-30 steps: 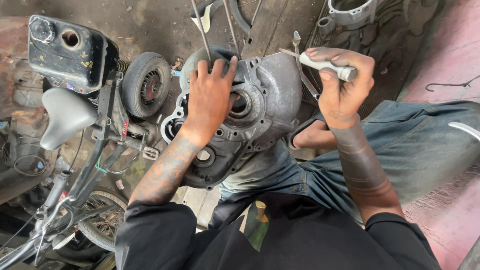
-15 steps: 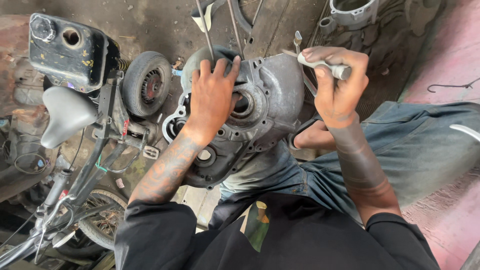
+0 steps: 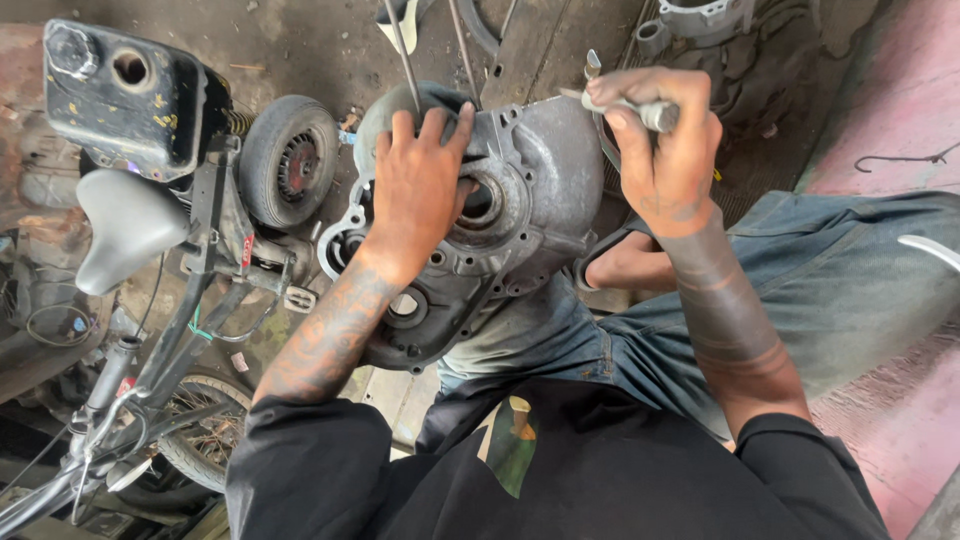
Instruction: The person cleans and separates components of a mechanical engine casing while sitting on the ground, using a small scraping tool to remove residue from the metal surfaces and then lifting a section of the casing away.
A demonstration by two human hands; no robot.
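The left hand (image 3: 418,185) lay spread flat on the grey engine crankcase (image 3: 520,200) resting on the person's lap, while the right hand (image 3: 660,150) gripped a metal tool (image 3: 640,108) tightly at the rim, which could slip and hit the fingers.
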